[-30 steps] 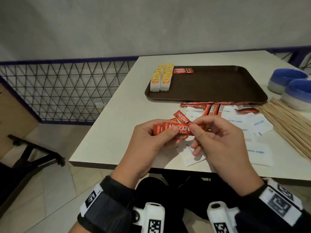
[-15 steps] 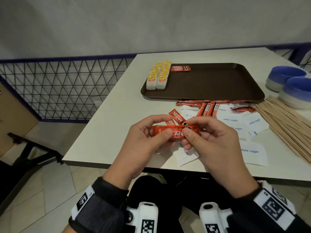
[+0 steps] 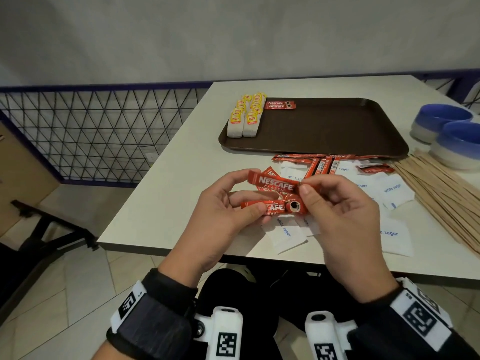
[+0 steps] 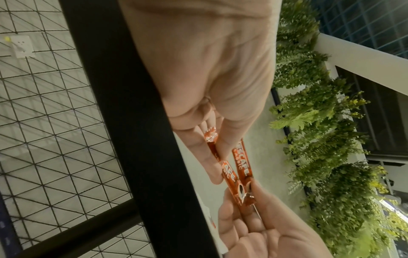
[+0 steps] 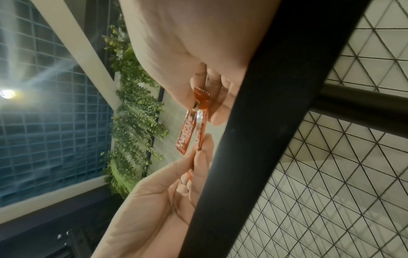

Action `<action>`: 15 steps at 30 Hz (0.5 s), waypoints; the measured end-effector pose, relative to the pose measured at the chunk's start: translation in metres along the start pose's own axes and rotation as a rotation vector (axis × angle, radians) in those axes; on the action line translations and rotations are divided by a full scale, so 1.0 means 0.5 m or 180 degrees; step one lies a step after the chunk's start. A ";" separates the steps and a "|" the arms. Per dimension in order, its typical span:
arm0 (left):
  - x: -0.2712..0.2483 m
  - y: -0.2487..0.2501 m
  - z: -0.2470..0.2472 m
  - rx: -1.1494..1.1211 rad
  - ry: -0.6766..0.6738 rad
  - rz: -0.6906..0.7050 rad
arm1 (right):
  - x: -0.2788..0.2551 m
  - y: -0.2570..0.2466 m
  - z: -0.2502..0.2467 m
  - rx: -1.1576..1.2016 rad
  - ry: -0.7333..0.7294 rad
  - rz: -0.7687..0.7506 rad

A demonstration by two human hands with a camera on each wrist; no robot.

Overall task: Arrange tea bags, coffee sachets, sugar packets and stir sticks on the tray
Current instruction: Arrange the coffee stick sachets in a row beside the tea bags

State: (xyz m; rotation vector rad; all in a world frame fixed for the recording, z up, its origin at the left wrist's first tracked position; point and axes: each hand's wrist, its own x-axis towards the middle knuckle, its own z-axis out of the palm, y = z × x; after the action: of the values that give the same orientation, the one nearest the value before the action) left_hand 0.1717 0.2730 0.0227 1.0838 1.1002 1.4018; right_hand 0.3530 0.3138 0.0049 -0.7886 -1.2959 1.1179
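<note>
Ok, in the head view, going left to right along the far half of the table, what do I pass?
Tea bags → coffee sachets on the tray → bare brown tray → blue bowls.

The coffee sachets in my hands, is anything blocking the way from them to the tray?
Nothing visible does. The coffee sachets are held above loose sachets and sugar packets lying flat on the table, and the tray beyond has bare floor beside the two sachets already placed.
</note>
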 end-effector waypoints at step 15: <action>-0.006 -0.002 0.000 0.0075 0.0039 0.0144 | -0.008 0.006 0.007 -0.0387 -0.0068 0.0105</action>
State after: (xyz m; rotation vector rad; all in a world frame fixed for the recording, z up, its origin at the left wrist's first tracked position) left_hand 0.1720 0.2703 0.0217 1.1245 1.1095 1.4360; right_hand 0.3495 0.3104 0.0011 -0.8928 -1.3833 1.0840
